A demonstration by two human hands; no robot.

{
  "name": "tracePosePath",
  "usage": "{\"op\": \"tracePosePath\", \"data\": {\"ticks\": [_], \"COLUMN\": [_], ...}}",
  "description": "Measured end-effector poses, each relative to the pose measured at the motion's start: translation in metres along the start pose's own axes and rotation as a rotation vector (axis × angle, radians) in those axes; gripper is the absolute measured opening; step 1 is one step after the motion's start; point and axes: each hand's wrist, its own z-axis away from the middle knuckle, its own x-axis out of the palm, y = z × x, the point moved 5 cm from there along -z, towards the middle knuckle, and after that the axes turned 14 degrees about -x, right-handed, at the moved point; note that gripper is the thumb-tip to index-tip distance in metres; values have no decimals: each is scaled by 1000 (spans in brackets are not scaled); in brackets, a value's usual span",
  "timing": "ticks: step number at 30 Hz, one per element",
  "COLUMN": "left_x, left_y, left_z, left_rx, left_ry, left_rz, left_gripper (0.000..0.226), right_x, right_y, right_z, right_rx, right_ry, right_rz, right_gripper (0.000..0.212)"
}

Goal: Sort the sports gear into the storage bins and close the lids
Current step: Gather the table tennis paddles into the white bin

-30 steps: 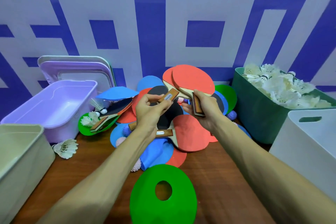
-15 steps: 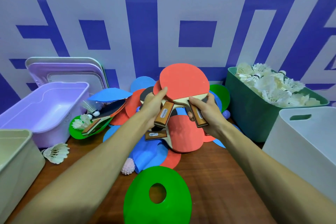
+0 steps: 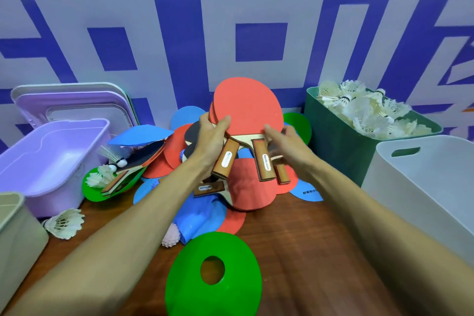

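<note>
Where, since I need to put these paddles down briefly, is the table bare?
Bare wood lies between the green cone and the white bin; a smaller strip sits beside the loose shuttlecock. The pile between lilac bin and green bin is crowded.

Nothing legible: white oval labels on the paddle handles (image 3: 227,159) blur, likewise dark print (upside down) on the blue disc (image 3: 307,192).

The held paddles (image 3: 248,108) stand up from the left grip (image 3: 209,136), with the right grip (image 3: 287,143) just beside their handles. Under both grips a pile (image 3: 246,187) of paddles and discs lies on the counter (image 3: 295,238). Right of the right grip stands the shuttlecock bin (image 3: 333,141), with a second bin (image 3: 423,187) nearer the person. Left of the left grip sits an open bin (image 3: 51,161), with lids (image 3: 74,105) leaning behind it. A holed disc (image 3: 213,272) lies nearest the person.
</note>
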Motion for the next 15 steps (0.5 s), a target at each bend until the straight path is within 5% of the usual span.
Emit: {"op": "tracePosePath", "data": {"ticks": [5, 9, 15], "left_x": [45, 96, 174], "left_y": [1, 7, 4], "left_z": [25, 53, 87], "left_rx": [-63, -89, -12], "left_ry": [-206, -392, -474], "left_rz": [73, -51, -200], "left_gripper": [40, 45, 17], "right_x": [-64, -120, -214], "right_y": [-26, -50, -72], "right_z": [-8, 11, 66], "right_rx": [-66, -80, -108], "right_ry": [344, 405, 492], "right_rz": [74, 254, 414], "right_gripper": [28, 33, 18]}}
